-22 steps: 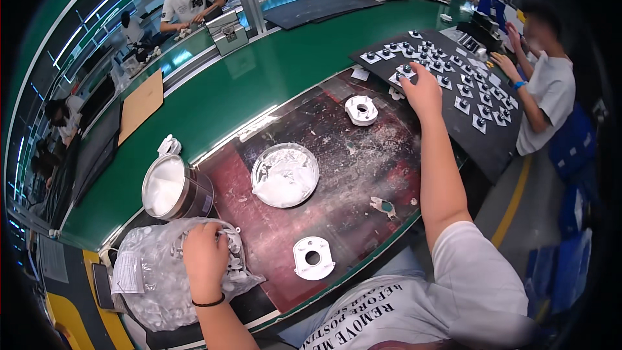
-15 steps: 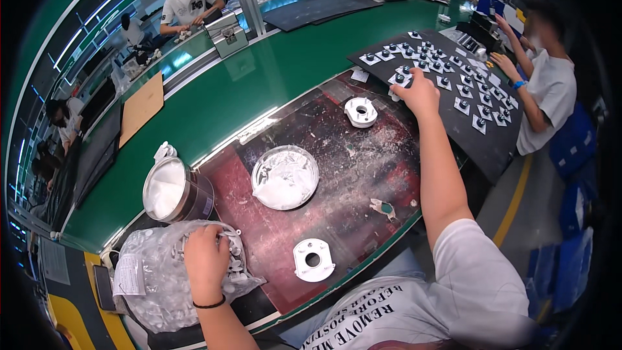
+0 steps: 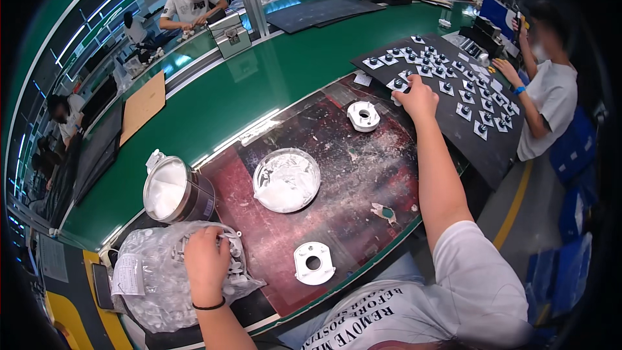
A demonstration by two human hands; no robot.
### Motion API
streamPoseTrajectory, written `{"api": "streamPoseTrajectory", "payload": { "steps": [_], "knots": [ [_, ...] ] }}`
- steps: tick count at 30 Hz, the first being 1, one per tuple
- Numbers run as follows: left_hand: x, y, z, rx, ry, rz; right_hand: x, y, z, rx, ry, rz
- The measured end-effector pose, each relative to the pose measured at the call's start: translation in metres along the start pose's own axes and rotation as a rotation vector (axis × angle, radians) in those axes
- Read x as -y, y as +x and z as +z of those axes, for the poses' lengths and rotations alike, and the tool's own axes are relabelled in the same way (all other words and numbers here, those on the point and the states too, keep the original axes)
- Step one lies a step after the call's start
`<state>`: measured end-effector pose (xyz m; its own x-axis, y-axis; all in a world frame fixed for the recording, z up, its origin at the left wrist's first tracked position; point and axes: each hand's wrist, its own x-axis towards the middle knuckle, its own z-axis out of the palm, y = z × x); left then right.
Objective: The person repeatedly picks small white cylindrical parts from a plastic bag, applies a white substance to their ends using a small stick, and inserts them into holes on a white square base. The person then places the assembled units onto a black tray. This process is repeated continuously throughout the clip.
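My left hand (image 3: 207, 258) rests in the mouth of a clear plastic bag (image 3: 152, 246) of small white plastic parts. Its fingers curl down among the parts, so what they hold is hidden. My right hand (image 3: 420, 97) reaches to the near left corner of a black board (image 3: 483, 149). Its thumb and fingers pinch a small white square piece with a dark round top (image 3: 398, 83). Two white ring-shaped fixtures lie on the worn dark red mat: a near fixture (image 3: 314, 263) and a far fixture (image 3: 363, 116).
Between the fixtures sits a round dish (image 3: 286, 180) of white paste; a tin (image 3: 175, 189) of white material stands left. Several similar pieces (image 3: 447, 84) cover the board. A co-worker (image 3: 551, 91) works beyond it at right. A phone (image 3: 102, 285) lies beside the bag.
My right hand has shifted slightly down and left with the small piece at the board's corner. My left hand stays in the bag. The co-worker at right has raised a hand.
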<state>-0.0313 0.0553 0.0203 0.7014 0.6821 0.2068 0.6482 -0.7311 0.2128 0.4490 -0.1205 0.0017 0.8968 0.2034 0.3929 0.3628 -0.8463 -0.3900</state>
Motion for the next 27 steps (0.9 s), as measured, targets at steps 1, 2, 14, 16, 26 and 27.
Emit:
{"api": "streamPoseTrajectory", "payload": {
  "steps": [1, 2, 14, 16, 26, 27],
  "knots": [
    [0.000, 0.000, 0.000, -0.001, 0.001, 0.002, 0.000, 0.000, 0.001, -0.009, 0.011, 0.000],
    [0.000, 0.000, 0.000, -0.002, 0.003, 0.005, -0.001, 0.000, 0.001, -0.008, 0.017, -0.001],
    [-0.005, -0.002, -0.010, -0.077, 0.032, 0.019, 0.046, -0.041, -0.037, 0.106, 0.692, -0.306],
    [-0.017, -0.001, -0.018, -0.144, -0.002, 0.028, 0.079, -0.081, -0.065, 0.543, 0.911, -0.306],
    [-0.078, -0.011, -0.010, -0.358, -0.285, 0.626, 0.121, -0.183, -0.088, 1.228, 0.890, -0.798],
    [-0.076, -0.011, -0.010, -0.364, -0.283, 0.634, 0.120, -0.186, -0.087, 1.263, 0.910, -0.770]
  ]
}}
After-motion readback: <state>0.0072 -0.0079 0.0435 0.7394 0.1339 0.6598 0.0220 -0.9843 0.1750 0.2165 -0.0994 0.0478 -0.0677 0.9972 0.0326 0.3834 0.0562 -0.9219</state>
